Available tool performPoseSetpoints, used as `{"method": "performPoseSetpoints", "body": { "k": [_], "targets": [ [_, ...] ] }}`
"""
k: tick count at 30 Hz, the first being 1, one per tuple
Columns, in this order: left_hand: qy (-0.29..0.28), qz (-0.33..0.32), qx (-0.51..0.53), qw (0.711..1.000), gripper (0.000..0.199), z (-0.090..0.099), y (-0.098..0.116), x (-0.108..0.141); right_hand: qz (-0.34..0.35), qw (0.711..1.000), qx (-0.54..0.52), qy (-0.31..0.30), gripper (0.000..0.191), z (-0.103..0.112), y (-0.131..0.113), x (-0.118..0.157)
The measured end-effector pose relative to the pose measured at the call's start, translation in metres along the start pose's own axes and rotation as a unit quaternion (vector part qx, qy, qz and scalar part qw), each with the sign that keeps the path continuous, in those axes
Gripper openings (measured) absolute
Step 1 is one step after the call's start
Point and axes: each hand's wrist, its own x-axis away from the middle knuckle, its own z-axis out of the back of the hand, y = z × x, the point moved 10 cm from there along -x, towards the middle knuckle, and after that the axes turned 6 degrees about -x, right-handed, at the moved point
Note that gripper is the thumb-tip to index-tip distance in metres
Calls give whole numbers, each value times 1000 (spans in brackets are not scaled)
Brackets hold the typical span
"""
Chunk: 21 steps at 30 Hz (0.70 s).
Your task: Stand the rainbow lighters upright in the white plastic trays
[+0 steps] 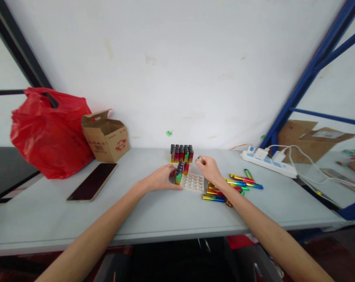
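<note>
Lighters (178, 178) are standing in the white tray (193, 183); I'm watching the left hand (161, 178) curving round its left end, fingers apart, the right hand (209, 169) pinching a small object (199, 158).

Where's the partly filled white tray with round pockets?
In the head view, the partly filled white tray lies near the middle of the grey table, between the person's left hand and the loose, shiny multicoloured lighters on the right.
</note>
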Motion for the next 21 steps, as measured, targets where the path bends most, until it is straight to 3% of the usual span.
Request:
{"method": "performPoseSetpoints", "body": {
  "k": [3,5,10,16,21],
  "targets": [
    [1,-3,-2,1000,58,0,0,0,13,1000,-2,-13,46,0,-5,2],
    [2,-1,-5,1000,58,0,0,0,21,998,-23,-55,44,-6,-9,4],
    [0,16,-34,999,59,0,-3,0,123,986,33,-110,46,-14,-32,11],
    [2,9,-24,1000,59,-1,-2,0,90,983,52,-150,51,-23,-24,15],
    [-2,11,-21,1000,59,-3,-3,0,114,970,103,-188,44,-34,-22,19]
  ]
}}
